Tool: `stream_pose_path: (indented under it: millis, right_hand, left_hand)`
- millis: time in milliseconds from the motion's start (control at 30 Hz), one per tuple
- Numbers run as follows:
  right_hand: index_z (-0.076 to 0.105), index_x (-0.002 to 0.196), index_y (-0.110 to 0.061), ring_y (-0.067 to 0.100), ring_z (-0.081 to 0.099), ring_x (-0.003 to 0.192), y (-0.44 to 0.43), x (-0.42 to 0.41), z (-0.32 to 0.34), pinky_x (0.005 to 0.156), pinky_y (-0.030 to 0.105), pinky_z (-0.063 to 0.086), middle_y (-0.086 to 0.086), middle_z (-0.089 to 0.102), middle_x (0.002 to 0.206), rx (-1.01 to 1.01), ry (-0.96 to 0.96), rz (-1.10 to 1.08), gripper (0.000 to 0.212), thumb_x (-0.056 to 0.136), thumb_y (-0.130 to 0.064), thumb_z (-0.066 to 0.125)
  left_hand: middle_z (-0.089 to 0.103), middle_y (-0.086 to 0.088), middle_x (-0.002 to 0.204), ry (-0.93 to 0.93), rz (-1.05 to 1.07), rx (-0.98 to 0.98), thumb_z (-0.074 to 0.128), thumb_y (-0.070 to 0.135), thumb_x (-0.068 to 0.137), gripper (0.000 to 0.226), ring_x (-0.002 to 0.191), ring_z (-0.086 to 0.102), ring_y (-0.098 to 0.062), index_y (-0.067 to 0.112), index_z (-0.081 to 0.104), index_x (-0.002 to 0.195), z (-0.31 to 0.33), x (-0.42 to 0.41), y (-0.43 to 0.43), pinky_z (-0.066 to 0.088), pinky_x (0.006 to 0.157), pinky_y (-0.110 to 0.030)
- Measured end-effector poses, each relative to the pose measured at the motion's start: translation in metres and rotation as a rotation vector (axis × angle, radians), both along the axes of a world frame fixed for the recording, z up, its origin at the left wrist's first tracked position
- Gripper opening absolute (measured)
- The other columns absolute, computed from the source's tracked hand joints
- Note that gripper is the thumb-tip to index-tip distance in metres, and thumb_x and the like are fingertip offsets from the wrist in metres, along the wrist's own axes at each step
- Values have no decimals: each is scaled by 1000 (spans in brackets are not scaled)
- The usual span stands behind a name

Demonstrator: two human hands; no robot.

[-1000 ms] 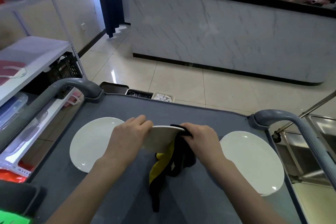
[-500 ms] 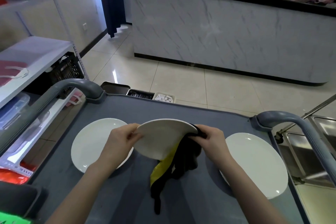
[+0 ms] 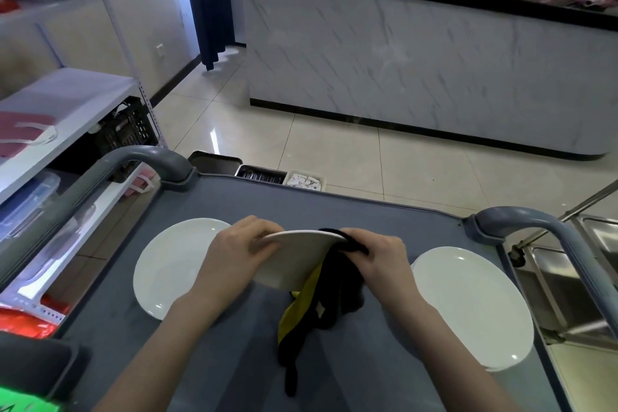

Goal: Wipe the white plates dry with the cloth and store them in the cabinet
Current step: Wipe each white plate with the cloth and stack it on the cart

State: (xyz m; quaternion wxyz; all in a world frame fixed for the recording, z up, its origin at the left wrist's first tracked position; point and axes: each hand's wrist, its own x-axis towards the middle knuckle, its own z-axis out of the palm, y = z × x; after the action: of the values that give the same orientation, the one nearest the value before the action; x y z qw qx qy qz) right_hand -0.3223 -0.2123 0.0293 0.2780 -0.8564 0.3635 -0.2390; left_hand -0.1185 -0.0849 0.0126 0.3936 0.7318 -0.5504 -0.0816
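Left hand and right hand reach in from the bottom edge on bare forearms that converge over the middle of a grey cart top; between them they hold a white plate clear of the surface, tilted with its far rim raised. The left hand's fingers curl over the plate's left rim, knuckles up; the right hand, wrist bent inward, pinches a black cloth against the plate's right rim. The cloth, showing a yellow side, hangs from that grip below the plate; its dark tail trails on the cart top toward the camera. Two more white plates lie flat on the cart, well apart; the left plate is partly hidden behind the left wrist, and the right plate sits just beside the right forearm. Curved grey handles rise at the cart's far corners, one on the left and one on the right; small trays line the far edge. White shelving stands at left, a steel basin at right; across the tiled floor runs a marble-fronted counter beside a dark curtain.
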Motion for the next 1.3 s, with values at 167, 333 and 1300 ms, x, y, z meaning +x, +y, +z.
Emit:
stream_pose_path:
  millis: [167, 333, 1300]
  right_hand:
    - [70, 90, -43, 3, 68, 83, -4, -13, -3, 74, 18, 51, -19, 73, 84, 272, -184, -31, 46, 79, 2, 68]
    - [74, 93, -31, 9, 68, 82, -7, -13, 4, 74, 27, 52, -12, 74, 84, 177, -30, -1, 30, 80, -4, 69]
    - [70, 107, -28, 26, 66, 89, 6, 5, 5, 74, 38, 50, -5, 74, 96, -185, 196, 130, 25, 84, -19, 64]
  left_hand:
    - [61, 13, 65, 323, 94, 107, 72, 13, 86, 31, 64, 51, -6, 38, 63, 70, -21, 12, 11, 37, 58, -15]
    - [54, 10, 70, -45, -24, 133, 67, 17, 91, 8, 66, 50, -12, 17, 64, 84, -4, 7, 6, 36, 61, -23]
    - [61, -3, 73, -453, -156, -121, 60, 19, 89, 17, 67, 60, -24, 13, 74, 81, 33, -39, -17, 49, 51, -35]
